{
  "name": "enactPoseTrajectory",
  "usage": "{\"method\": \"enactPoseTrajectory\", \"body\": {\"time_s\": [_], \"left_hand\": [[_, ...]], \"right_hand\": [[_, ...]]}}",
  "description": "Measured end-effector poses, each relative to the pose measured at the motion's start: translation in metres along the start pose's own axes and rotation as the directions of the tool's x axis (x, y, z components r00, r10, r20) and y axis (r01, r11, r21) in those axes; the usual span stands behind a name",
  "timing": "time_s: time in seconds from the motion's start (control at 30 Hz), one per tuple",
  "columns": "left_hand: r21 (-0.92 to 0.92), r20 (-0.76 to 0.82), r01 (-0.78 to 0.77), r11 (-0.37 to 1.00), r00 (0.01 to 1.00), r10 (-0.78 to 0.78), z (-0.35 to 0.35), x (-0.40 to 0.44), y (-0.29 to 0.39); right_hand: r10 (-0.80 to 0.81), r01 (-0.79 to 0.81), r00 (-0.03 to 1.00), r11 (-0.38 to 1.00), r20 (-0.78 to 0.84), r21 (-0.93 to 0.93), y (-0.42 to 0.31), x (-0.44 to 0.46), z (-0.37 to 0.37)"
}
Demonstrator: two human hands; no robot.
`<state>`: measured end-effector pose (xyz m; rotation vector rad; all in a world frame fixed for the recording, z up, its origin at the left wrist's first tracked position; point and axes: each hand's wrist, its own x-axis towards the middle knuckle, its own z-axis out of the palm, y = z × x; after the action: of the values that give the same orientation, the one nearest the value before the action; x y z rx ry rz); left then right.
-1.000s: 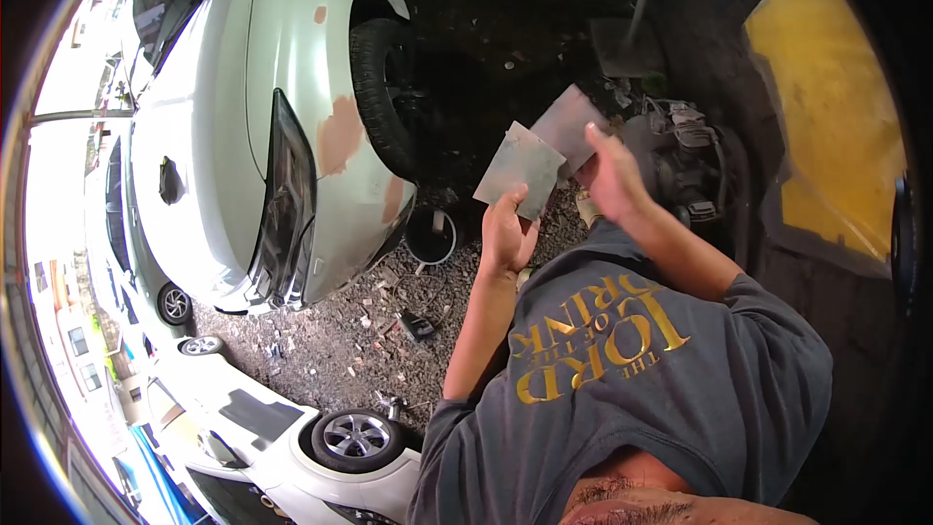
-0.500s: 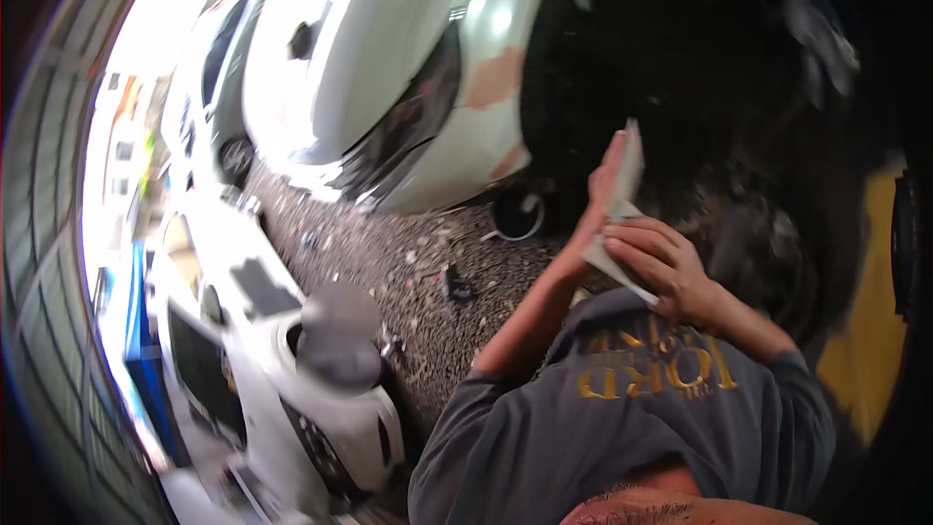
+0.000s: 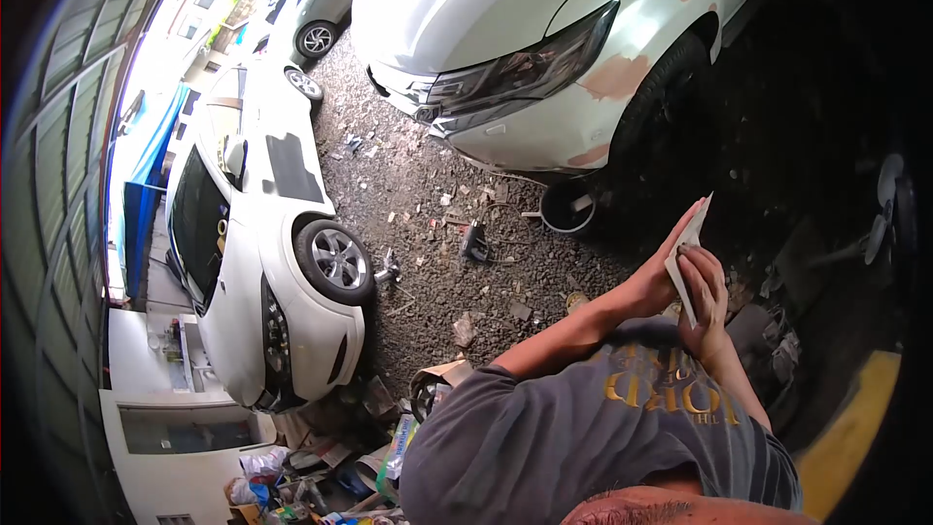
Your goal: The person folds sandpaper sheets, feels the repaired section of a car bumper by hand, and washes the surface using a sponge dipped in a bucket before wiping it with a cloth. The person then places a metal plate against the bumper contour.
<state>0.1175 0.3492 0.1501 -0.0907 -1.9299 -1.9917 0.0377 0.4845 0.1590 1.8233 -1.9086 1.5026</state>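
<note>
Thin pale sheets (image 3: 691, 236) at three o'clock, seen nearly edge-on between both hands, left hand (image 3: 664, 261) grasping with fingers extended, right hand (image 3: 708, 296) gripping with fingers bent, dark bucket (image 3: 558, 214) at ten o'clock from them.

Car body workshop, brown-patched white car (image 3: 544, 0), gravel ground (image 3: 428, 277)

A single wide-bowed view here, riding up on the person's head, gazing forward and down over the grey shirt (image 3: 544, 437) that looms large at the near right, with the left hand (image 3: 659, 277) and right hand (image 3: 707, 292) close in just beyond it! And what a sweep: out across the gravel (image 3: 418, 233) to the white car (image 3: 260, 238) at left and the pale car (image 3: 525, 10) at the far side, dark lens edge curving round the corners.
</note>
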Motion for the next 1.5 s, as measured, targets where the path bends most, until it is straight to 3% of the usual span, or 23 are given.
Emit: {"method": "enactPoseTrajectory", "body": {"time_s": [0.03, 0.13, 0.17, 0.3, 0.4, 0.43, 0.53, 0.57, 0.67, 0.8, 0.9, 1.0, 1.07, 1.13, 1.2, 1.27, 1.33, 1.4, 1.47, 1.5], "left_hand": [[0.043, -0.015, -0.01, 0.999, 1.0, 0.011, 0.002, -0.003, 0.001], [-0.414, -0.06, 0.155, 0.897, 0.979, -0.196, 0.009, -0.01, 0.007], [0.016, -0.088, 0.059, 0.998, 0.994, -0.057, 0.009, -0.011, 0.013], [-0.04, 0.035, 0.207, 0.978, 0.978, -0.205, 0.013, -0.013, 0.033], [0.088, -0.067, 0.0, 0.996, 0.998, 0.006, 0.008, -0.002, 0.022], [-0.011, -0.124, -0.028, 1.0, 0.992, 0.027, 0.007, 0.002, 0.02], [0.168, -0.243, -0.161, 0.973, 0.949, 0.199, -0.006, 0.023, 0.006], [0.068, -0.231, -0.14, 0.988, 0.961, 0.152, -0.01, 0.028, 0.01], [0.289, -0.144, -0.075, 0.954, 0.982, 0.121, -0.008, 0.04, 0.025], [0.07, -0.109, -0.005, 0.998, 0.994, 0.012, -0.01, 0.046, 0.015], [-0.004, -0.123, -0.077, 0.997, 0.989, 0.076, -0.015, 0.056, 0.02], [0.101, -0.158, -0.186, 0.977, 0.967, 0.2, -0.016, 0.056, 0.025], [0.112, -0.119, -0.164, 0.98, 0.977, 0.177, -0.005, 0.044, 0.013], [0.132, -0.106, -0.142, 0.981, 0.982, 0.156, 0.001, 0.037, 0.007], [0.011, -0.097, -0.146, 0.989, 0.984, 0.146, -0.003, 0.04, 0.016], [0.052, -0.143, -0.17, 0.984, 0.974, 0.176, -0.017, 0.047, 0.018], [0.057, -0.145, -0.191, 0.98, 0.97, 0.197, -0.006, 0.041, 0.012], [0.166, -0.113, -0.161, 0.973, 0.977, 0.181, 0.004, 0.033, 0.012], [0.077, -0.146, -0.177, 0.981, 0.971, 0.187, 0.004, 0.039, 0.021], [0.035, -0.199, -0.183, 0.982, 0.962, 0.187, -0.005, 0.042, 0.019]], "right_hand": [[0.013, -0.013, 1.0, 1.0, -0.019, 0.002, 0.004, 0.002, 0.002], [0.063, -0.065, 0.994, 0.998, -0.087, -0.014, 0.023, -0.001, 0.012], [0.14, -0.14, 0.986, 0.99, -0.09, 0.002, 0.029, 0.0, 0.012], [0.356, -0.353, 0.932, 0.934, -0.066, 0.056, 0.057, 0.006, 0.001], [0.311, -0.307, 0.947, 0.95, -0.076, 0.059, 0.057, 0.02, -0.005], [0.289, -0.288, 0.955, 0.957, -0.067, 0.022, 0.053, 0.026, -0.006], [0.216, -0.215, 0.976, 0.975, -0.023, 0.054, 0.027, 0.037, 0.002], [0.115, -0.119, 0.992, 0.987, -0.048, -0.105, 0.015, 0.046, 0.001], [0.227, -0.213, 0.97, 0.967, -0.093, 0.137, 0.031, 0.027, 0.001], [0.239, -0.226, 0.943, 0.971, -0.231, 0.08, 0.025, 0.046, 0.006], [0.222, -0.196, 0.961, 0.968, -0.165, 0.157, 0.017, 0.042, 0.002], [0.296, -0.236, 0.941, 0.923, -0.167, 0.306, 0.007, 0.031, 0.008], [0.262, -0.197, 0.933, 0.946, -0.248, 0.258, 0.015, 0.044, 0.008], [0.441, -0.348, 0.861, 0.875, -0.255, 0.337, 0.03, 0.048, 0.007], [0.399, -0.296, 0.87, 0.893, -0.289, 0.34, 0.015, 0.042, 0.011], [0.297, -0.212, 0.925, 0.922, -0.239, 0.323, 0.0, 0.036, 0.015], [0.237, -0.153, 0.927, 0.947, -0.292, 0.284, 0.008, 0.045, 0.01], [0.302, -0.243, 0.889, 0.948, -0.343, 0.204, 0.019, 0.067, -0.007], [0.234, -0.197, 0.891, 0.971, -0.388, 0.133, 0.018, 0.06, 0.008], [0.218, -0.16, 0.915, 0.969, -0.34, 0.191, 0.005, 0.05, 0.015]]}}
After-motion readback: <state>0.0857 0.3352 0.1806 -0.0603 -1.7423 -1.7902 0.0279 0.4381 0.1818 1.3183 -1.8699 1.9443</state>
